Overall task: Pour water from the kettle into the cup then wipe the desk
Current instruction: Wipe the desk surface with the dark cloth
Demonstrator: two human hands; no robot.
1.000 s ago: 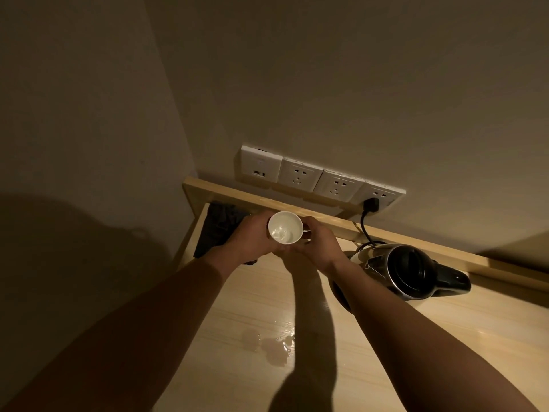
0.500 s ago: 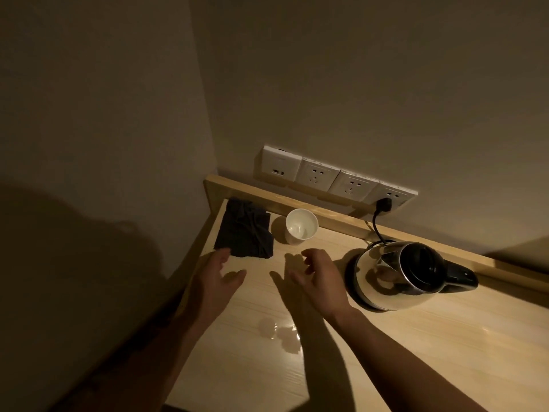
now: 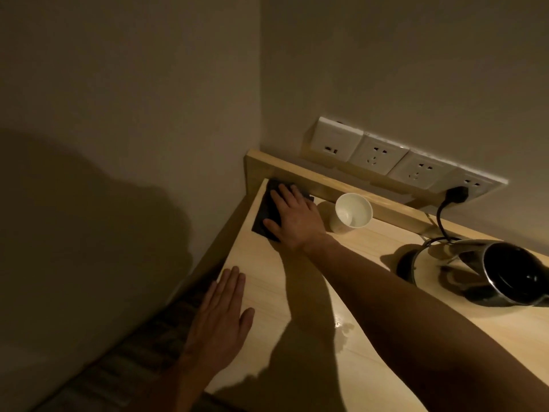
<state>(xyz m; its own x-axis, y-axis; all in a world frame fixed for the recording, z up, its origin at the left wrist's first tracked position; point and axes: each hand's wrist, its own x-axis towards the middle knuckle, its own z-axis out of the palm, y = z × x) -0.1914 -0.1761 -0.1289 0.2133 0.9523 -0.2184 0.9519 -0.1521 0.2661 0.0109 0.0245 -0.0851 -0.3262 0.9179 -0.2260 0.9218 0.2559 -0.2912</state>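
Observation:
A white cup (image 3: 353,213) stands upright near the back rail of the light wooden desk (image 3: 300,295). A dark folded cloth (image 3: 267,212) lies in the desk's far left corner, and my right hand (image 3: 292,217) rests flat on it with fingers spread. My left hand (image 3: 221,316) lies flat and empty on the desk's left edge. The steel kettle (image 3: 502,276) with a black lid sits on its base at the right. A small puddle of water (image 3: 344,328) glistens on the desk near my right forearm.
A row of white wall sockets (image 3: 401,162) runs above the raised wooden back rail (image 3: 326,182); a black plug and cord (image 3: 445,209) lead down to the kettle base. Walls close off the left and back. The room is dim.
The cup was set down by the rail and both hands let go of it. My right hand then reached left onto the cloth, while my left hand dropped flat to the desk edge.

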